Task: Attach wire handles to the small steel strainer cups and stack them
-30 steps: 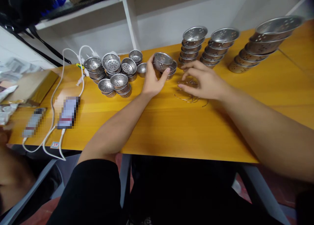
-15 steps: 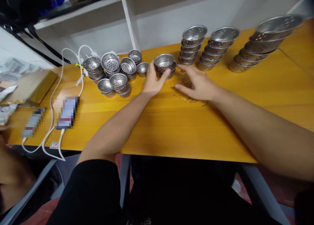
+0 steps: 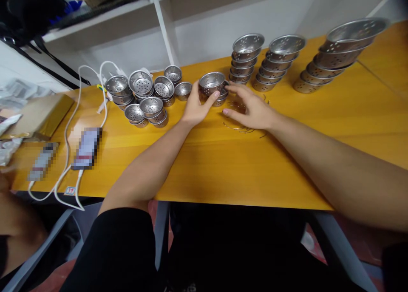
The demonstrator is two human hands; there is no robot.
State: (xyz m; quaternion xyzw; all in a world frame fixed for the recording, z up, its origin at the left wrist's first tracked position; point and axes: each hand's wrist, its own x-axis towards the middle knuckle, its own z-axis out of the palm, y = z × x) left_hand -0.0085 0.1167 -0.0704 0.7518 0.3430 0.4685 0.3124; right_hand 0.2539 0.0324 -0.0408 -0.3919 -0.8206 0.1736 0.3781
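My left hand [image 3: 194,108] is closed around the side of a perforated metal cup [image 3: 211,87], thumb in front and fingers behind it. That cup sits upright on top of a short stack, whose lower cup [image 3: 221,100] shows beneath it. My right hand [image 3: 251,108] is open on the stack's right side, fingers bent and thumb apart; its fingertips are at the stack's edge, and I cannot tell if they touch. Thin curved wires [image 3: 239,128] lie on the table under and near my right hand.
Tall stacks of perforated cups [image 3: 247,49], [image 3: 283,56] and larger ones [image 3: 342,54] stand at the back right. Smaller cups [image 3: 140,84] cluster left. Two phones with white cables [image 3: 86,149] and a cardboard box [image 3: 41,113] lie further left. Another person's arm [image 3: 17,224] shows at left.
My right hand has come slightly closer to the cup stack. My left hand keeps its grip on the top cup. The whole view has shifted a little.
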